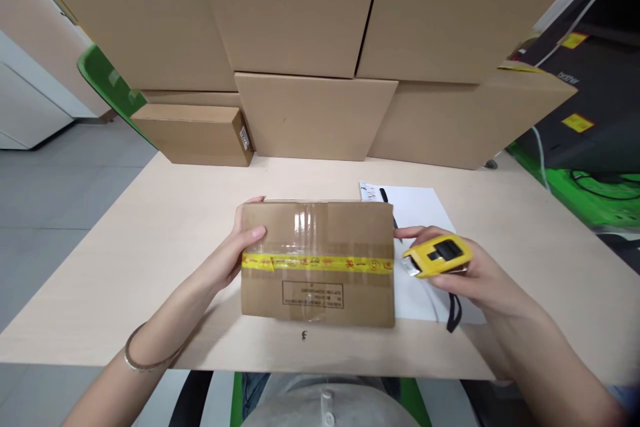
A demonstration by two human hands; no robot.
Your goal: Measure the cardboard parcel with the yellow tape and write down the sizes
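Observation:
A brown cardboard box (318, 233) with clear tape and a yellow printed strip across it is held at its left end by my left hand (240, 243), thumb on the near face. My right hand (473, 273) is wrapped around a yellow tape measure (437, 256) with a black wrist strap. The tape measure's metal end faces the box's right side, a small gap apart. My right index finger reaches to the box's right edge. White paper (420, 303) lies under the tape measure, and a black pen (384, 195) rests on it, partly hidden by the box.
Large cardboard panels (315, 117) stand along the back of the pale table (125, 267). A smaller closed carton (195, 137) sits at the back left. On the right is a dark machine (565, 107) with cables, beside a green surface (600, 200).

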